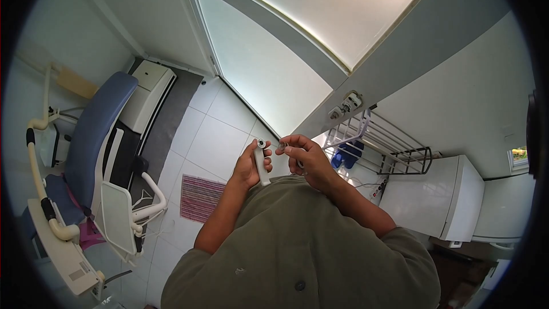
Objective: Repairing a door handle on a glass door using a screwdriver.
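My left hand grips a slim white handle-shaped tool upright, its round dark-rimmed head at the top. My right hand is curled beside it, fingertips pinching a small round piece close to the tool's head. Both hands are raised in front of my chest, over my olive-green shirt. What the small piece is cannot be made out.
A blue padded treatment chair with white arm rails and a tray stands at left. A striped pink mat lies on the white tile floor. A glass door is ahead, a metal wire rack and a white cabinet at right.
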{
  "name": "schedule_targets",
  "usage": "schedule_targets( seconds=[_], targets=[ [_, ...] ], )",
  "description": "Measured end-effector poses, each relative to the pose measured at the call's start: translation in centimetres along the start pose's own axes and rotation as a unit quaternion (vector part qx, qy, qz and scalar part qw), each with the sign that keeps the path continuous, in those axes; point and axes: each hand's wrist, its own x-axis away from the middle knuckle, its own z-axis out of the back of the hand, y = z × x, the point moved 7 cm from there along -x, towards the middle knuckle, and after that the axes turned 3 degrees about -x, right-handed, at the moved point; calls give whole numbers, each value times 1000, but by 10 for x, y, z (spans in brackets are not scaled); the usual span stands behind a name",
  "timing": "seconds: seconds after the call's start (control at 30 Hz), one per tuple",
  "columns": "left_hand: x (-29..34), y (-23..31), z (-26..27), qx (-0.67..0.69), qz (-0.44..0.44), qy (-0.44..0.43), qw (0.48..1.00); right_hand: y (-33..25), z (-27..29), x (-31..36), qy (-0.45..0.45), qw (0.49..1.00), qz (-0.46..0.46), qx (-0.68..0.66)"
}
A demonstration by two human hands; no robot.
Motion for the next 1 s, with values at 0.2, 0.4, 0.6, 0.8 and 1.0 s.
schedule_targets(
  seconds=[0.2, 0.4, 0.6, 0.8, 1.0],
  targets=[
    [0, 5, -5, -22, -3, -27, 999, 1, 0, 1, 3, 1000, 11, 13],
    [8, 25, -26, -53, -42, -46, 997, 3, -1, 1, 5, 999, 24, 23],
    [12, 32, -52, -118, -63, -68, 989, 8, 7, -1, 37, 998, 7, -46],
    [-6, 34, -88, -251, -143, -72, 955, 8, 31, 9, 101, 989, 15, -104],
    [-15, 25, -151, -409, -236, -39, 881, 5, 67, 27, 158, 976, 25, -149]
  ],
)
